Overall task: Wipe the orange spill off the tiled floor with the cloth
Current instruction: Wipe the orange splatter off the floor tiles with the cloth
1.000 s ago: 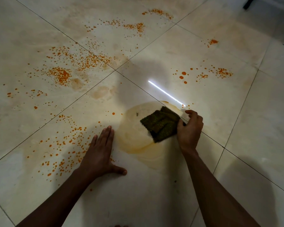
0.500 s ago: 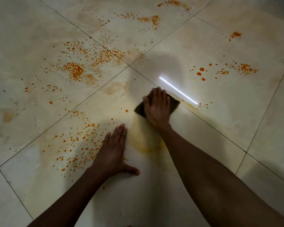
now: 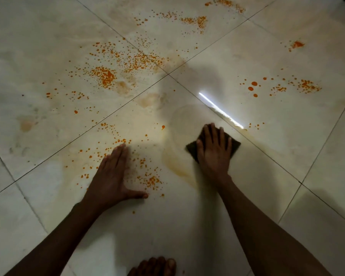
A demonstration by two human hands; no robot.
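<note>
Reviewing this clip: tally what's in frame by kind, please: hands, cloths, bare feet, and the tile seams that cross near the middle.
Hands: 2, left hand flat on the floor, right hand flat on the cloth
Cloths: 1, dark cloth
Bare feet: 1, foot at the bottom edge
Crossing tile seams: 2, meeting at the seam cross
Total: 6

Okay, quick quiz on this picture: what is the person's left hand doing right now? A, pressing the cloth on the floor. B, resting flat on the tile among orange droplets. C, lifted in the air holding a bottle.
B: the left hand lies flat, fingers straight, on the tiled floor amid orange spill droplets, while the right hand presses the dark cloth.
</note>
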